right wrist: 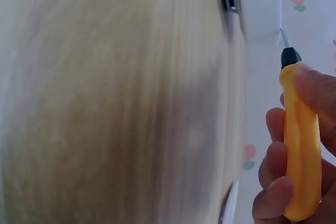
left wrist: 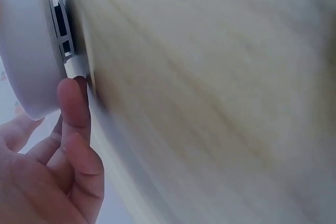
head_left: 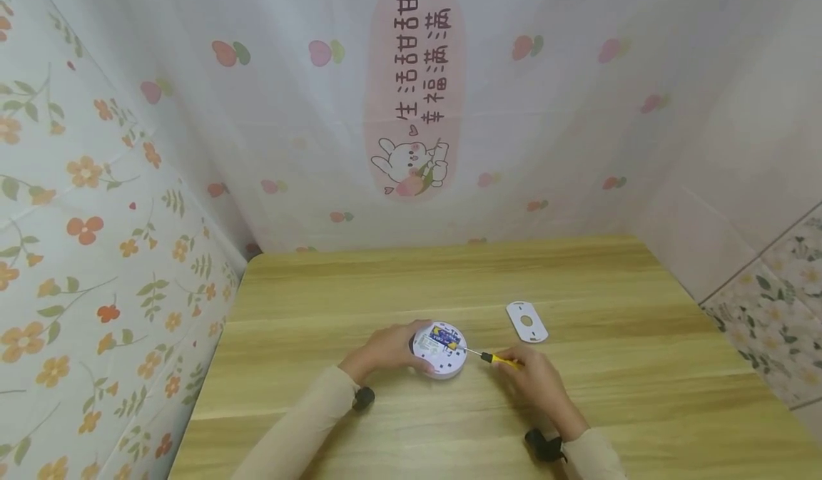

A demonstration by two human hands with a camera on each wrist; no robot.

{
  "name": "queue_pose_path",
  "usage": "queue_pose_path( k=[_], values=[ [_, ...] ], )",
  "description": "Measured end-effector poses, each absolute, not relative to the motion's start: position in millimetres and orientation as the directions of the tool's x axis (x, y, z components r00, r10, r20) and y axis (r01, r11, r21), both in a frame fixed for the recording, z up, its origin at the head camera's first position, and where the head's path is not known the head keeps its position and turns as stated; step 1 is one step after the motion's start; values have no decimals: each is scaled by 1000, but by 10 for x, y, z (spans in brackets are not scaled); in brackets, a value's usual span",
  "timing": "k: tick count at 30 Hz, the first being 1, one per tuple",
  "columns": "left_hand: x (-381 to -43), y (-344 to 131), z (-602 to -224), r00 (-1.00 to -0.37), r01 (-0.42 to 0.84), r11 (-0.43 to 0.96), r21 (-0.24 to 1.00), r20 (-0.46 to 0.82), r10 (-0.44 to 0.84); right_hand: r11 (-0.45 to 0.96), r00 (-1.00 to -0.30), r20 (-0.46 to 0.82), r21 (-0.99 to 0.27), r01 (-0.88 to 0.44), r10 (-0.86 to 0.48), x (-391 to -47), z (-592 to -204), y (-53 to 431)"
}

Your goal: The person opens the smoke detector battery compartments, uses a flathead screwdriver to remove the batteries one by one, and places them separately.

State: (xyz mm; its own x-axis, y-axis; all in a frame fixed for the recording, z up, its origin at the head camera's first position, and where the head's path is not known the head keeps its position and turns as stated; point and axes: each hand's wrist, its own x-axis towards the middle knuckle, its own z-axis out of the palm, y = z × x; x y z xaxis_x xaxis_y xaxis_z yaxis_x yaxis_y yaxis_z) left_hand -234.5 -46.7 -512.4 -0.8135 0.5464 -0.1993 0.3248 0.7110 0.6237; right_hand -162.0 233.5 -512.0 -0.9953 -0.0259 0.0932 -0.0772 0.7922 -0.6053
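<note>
Your left hand (head_left: 390,348) is clamped on the round white device (head_left: 442,355), with fingers at its ten-to-eleven o'clock rim and thumb near seven; the device sits about mid-table, its marked face turned up to you; whether its underside touches the wooden table (head_left: 642,366) you cannot tell. Your right hand (head_left: 536,376) has its fingers wrapped round the yellow-handled screwdriver (right wrist: 302,145), thumb up by the black collar; the tool lies at three o'clock of the device, its shaft reaching over the rim onto the face, though you cannot tell what the tip touches; the white plate (head_left: 531,332) lies apart, between two and three o'clock.
</note>
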Motion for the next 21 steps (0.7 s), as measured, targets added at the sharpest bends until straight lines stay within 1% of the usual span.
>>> queue_pose_path(
  k=[5,13,21],
  values=[
    [-2343,-465,-5127,-813,311,705,638,-206,545,779,-997,83,-624,-58,-7,-1604,-5151,2320],
    [-2348,-477,-5177,-815,291,701,651,-215,538,775,-1000,4,-632,4,8,-1604,-5183,2302],
    [-2351,-475,-5167,-819,267,693,670,-221,529,781,-1000,7,-625,-15,-14,-1635,-5203,2284]
  ],
)
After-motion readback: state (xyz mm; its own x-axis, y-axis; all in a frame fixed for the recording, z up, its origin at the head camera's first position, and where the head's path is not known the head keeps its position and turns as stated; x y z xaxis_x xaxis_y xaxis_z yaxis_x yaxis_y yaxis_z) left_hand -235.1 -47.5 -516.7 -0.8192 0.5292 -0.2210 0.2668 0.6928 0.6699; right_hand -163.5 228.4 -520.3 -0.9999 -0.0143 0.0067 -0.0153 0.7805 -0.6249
